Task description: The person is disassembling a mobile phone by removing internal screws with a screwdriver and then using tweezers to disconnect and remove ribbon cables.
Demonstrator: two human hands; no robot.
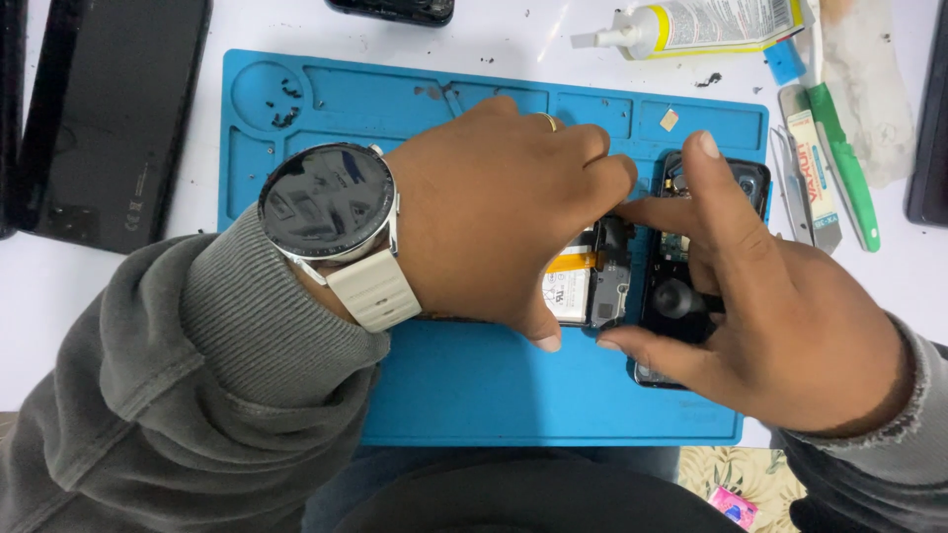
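Pressing down on an opened phone (pixel 592 286), the left hand (pixel 494 212) lies flat over the middle of the blue work mat (pixel 474 385), with its fingers bent and its thumb tip at the lower edge of the phone body; whether the fingers pinch some small part under them cannot be told. The phone sits at about 3 o'clock from the mat's centre, and its white battery with an orange strip shows just under the left palm. The right hand (pixel 760 296) comes in from 4 o'clock, with fingers spread; its index finger points to 9 o'clock and touches the dark inner frame, while its thumb rests at the bottom edge of the black back cover (pixel 671 296), which lies just beside the phone body. This hand is not closed around anything. A big round wristwatch (pixel 331 202) with a pale strap is on the left wrist, above a grey sleeve (pixel 197 375). On the white counter (pixel 59 296), at 12 o'clock from the mat, a glue tube (pixel 711 25) lies on its side. At 2 o'clock there are a green-handled tool (pixel 849 168) and metal tweezers (pixel 790 178). At 10 o'clock lies a dark phone (pixel 109 109), face down.
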